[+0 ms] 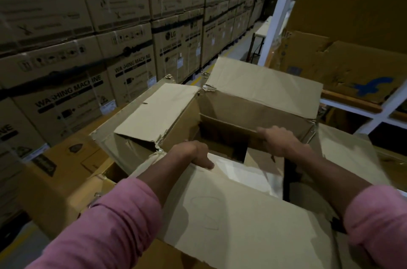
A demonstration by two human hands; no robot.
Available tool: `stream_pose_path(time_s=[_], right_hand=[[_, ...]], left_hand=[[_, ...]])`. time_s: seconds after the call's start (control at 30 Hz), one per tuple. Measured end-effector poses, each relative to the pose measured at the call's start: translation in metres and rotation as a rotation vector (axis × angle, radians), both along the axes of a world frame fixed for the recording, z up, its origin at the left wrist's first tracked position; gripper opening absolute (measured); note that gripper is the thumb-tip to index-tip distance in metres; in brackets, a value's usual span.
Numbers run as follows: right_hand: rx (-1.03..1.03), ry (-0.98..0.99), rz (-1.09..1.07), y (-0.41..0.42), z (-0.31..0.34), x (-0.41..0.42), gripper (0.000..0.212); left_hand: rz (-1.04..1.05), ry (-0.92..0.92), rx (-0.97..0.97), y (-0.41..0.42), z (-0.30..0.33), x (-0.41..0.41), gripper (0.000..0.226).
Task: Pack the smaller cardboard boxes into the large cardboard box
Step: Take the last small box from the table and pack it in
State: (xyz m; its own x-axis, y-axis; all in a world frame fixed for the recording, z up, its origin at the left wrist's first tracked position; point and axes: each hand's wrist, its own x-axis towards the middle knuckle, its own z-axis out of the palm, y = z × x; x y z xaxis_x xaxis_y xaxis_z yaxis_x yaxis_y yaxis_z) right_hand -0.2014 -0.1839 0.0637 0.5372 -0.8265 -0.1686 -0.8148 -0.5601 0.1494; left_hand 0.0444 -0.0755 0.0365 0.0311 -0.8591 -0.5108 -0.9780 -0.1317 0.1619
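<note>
A large open cardboard box (262, 90) stands in front of me with its flaps spread outward. My left hand (193, 155) grips the edge of the near flap (231, 220), thumb on top and fingers curled down inside. My right hand (280, 142) reaches into the box at its right side, fingers curled over a tan cardboard piece (263, 159) inside. Another cardboard panel (220, 124) runs across the dark interior, and I cannot tell whether it belongs to a smaller box. A white sheet (244, 171) lies just inside the near flap.
A yellowish carton (66, 171) sits low at the left, against the open box. Stacked washing-machine cartons (72, 96) form a wall along the left, with an aisle floor (240, 48) beyond. A white rack (277, 26) holding flattened cardboard (330, 63) stands on the right.
</note>
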Motion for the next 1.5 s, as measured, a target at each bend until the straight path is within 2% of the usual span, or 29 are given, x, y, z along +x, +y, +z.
stream_pose_path(time_s=[0.1, 0.13, 0.27, 0.37, 0.5, 0.57, 0.63, 0.73, 0.83, 1.0, 1.17, 1.37, 1.43, 1.5], right_hand=[[0.024, -0.057, -0.078, -0.012, 0.011, -0.013, 0.056], [0.023, -0.072, -0.095, -0.014, 0.014, -0.017, 0.055], [-0.094, -0.162, -0.098, -0.024, 0.019, -0.035, 0.028], [-0.246, -0.207, -0.074, -0.022, 0.021, -0.039, 0.027], [-0.472, -0.036, -0.098, -0.017, 0.015, -0.032, 0.046], [-0.503, 0.047, -0.12, -0.015, 0.013, -0.027, 0.046], [-0.484, 0.031, -0.142, -0.018, 0.01, -0.024, 0.042], [-0.397, -0.103, -0.166, -0.023, 0.009, -0.019, 0.035], [-0.376, -0.148, -0.114, -0.027, 0.01, -0.01, 0.035], [-0.314, -0.237, -0.06, -0.022, -0.001, 0.021, 0.032], [-0.222, -0.393, -0.052, -0.008, -0.02, 0.038, 0.028], [-0.207, -0.303, 0.063, -0.003, -0.033, 0.023, 0.043], [-0.192, -0.284, 0.122, 0.0, -0.034, 0.023, 0.04], [-0.102, -0.251, 0.22, 0.0, -0.037, 0.028, 0.029]], left_hand=[[-0.007, 0.056, 0.001, 0.003, 0.003, -0.002, 0.063], [-0.012, 0.072, -0.002, 0.003, 0.005, -0.004, 0.062], [-0.042, 0.073, 0.009, 0.004, 0.007, -0.008, 0.062], [-0.059, 0.078, 0.007, 0.003, 0.006, -0.008, 0.063], [-0.076, 0.097, -0.017, 0.003, 0.007, -0.01, 0.061], [-0.091, 0.092, -0.03, 0.005, 0.007, -0.011, 0.059], [-0.135, 0.06, -0.028, 0.006, 0.005, -0.012, 0.058], [-0.216, -0.014, -0.026, 0.001, 0.003, -0.016, 0.052], [-0.252, -0.047, -0.02, -0.003, 0.002, -0.02, 0.052], [-0.15, 0.029, -0.003, -0.003, -0.004, -0.01, 0.061], [-0.074, 0.104, 0.023, -0.003, -0.003, -0.006, 0.06], [-0.062, 0.101, 0.024, -0.008, -0.003, -0.005, 0.065], [-0.061, 0.11, 0.021, -0.008, -0.002, -0.005, 0.061], [-0.054, 0.129, -0.001, -0.007, -0.002, -0.005, 0.055]])
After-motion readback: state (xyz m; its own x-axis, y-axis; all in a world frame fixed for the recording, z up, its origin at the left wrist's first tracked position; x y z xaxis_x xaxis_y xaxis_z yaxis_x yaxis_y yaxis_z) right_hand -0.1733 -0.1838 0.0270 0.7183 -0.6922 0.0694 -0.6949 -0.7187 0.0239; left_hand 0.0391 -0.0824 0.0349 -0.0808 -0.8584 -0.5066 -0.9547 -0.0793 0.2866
